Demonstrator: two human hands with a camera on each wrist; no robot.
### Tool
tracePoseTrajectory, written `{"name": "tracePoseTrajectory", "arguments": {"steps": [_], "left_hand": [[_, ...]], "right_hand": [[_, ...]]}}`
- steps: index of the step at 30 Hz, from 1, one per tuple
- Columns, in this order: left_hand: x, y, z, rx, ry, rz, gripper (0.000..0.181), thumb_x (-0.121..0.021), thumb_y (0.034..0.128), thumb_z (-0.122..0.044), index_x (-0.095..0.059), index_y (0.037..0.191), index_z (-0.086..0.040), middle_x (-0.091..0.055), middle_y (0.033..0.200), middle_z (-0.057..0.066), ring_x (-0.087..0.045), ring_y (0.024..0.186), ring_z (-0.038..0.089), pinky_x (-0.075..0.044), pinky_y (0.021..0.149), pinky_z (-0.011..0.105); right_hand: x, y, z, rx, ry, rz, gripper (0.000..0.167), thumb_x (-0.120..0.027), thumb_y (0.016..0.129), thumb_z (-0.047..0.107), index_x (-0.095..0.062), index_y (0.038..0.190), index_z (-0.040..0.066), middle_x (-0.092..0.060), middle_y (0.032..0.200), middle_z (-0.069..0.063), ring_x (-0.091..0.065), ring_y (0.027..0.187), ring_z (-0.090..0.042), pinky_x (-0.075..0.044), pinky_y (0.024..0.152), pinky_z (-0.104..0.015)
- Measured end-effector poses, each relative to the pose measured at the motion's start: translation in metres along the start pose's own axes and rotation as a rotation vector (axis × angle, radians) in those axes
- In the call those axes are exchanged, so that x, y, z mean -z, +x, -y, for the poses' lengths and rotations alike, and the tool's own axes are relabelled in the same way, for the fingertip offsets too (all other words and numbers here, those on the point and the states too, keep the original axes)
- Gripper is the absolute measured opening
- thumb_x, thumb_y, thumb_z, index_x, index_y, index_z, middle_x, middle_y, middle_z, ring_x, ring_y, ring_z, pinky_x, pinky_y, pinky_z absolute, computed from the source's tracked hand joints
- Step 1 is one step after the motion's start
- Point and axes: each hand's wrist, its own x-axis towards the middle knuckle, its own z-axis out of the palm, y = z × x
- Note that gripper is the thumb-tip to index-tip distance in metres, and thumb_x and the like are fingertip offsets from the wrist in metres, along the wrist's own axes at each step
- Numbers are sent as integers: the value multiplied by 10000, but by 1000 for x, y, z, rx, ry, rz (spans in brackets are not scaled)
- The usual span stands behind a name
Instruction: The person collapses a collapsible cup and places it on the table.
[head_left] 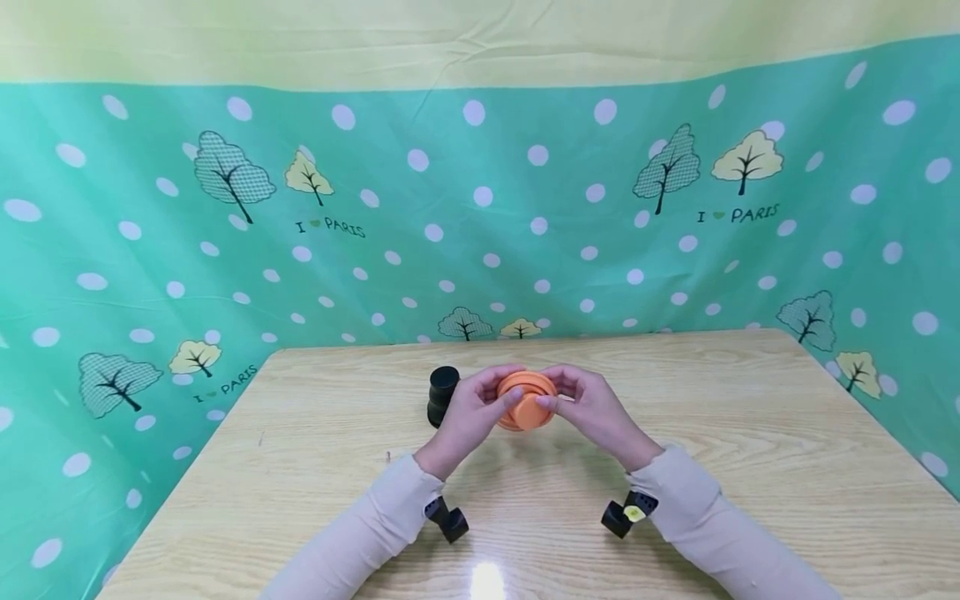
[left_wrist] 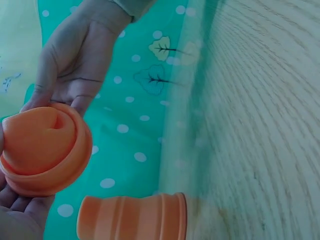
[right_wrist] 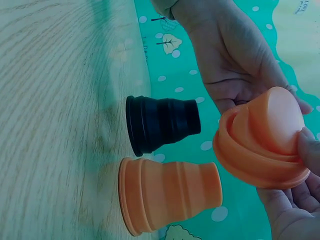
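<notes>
Though upright, black cup (head_left: 441, 392) near hands (head_left: 468, 410) (head_left: 597, 410)

Before me, a pale wood-grain tabletop (head_left: 765, 450) ran back to a teal polka-dot cloth (head_left: 480, 229), which hung behind it and along both sides, printed with trees (head_left: 234, 171) and "PARIS" lettering (head_left: 345, 227). A creased pale-yellow band (head_left: 375, 46) crossed its top, and a white glare (head_left: 487, 581) shone on the near wood.
</notes>
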Motion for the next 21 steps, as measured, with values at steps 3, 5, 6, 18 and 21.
{"name": "tracePoseTrajectory", "arguments": {"steps": [3, 5, 6, 18, 21], "left_hand": [[0, 0, 1, -27, -17, -25, 356, -634, 903, -243, -618, 1209, -61, -671, 1101, 124, -663, 918, 150, -560, 743, 288], [1, 0, 1, -35, -22, -34, 341, -632, 904, -235, -628, 1193, -55, -676, 1088, 130, -665, 908, 145, -562, 730, 286], [1, 0, 1, -33, -23, -33, 344, -633, 903, -238, -629, 1193, -54, -676, 1084, 134, -667, 902, 144, -563, 725, 285], [3, -1, 1, -5, 109, 51, 394, -641, 894, -221, -615, 1242, -37, -652, 1174, 124, -655, 952, 154, -542, 718, 220], [2, -1, 1, 2, 154, 66, 381, -646, 894, -188, -614, 1243, -41, -669, 1136, 119, -651, 922, 138, -528, 697, 193]], "right_hand": [[0, 0, 2, -9, 12, 16, 330, -691, 867, 160, -609, 1140, -7, -644, 1080, -135, -633, 942, -167, -533, 765, -254], [0, 0, 4, -17, 22, 36, 342, -693, 867, 175, -604, 1149, 4, -640, 1087, -134, -638, 940, -173, -537, 751, -260], [0, 0, 4, -22, 27, 46, 344, -695, 866, 180, -603, 1152, 11, -638, 1089, -132, -639, 941, -176, -539, 748, -264], [0, 0, 0, -10, -39, 119, 355, -702, 857, 161, -621, 1142, -35, -656, 1037, -145, -634, 908, -182, -553, 760, -264], [-1, -1, 0, -5, -52, 141, 348, -692, 864, 154, -620, 1139, -46, -655, 1026, -152, -630, 901, -200, -553, 754, -257]]}}
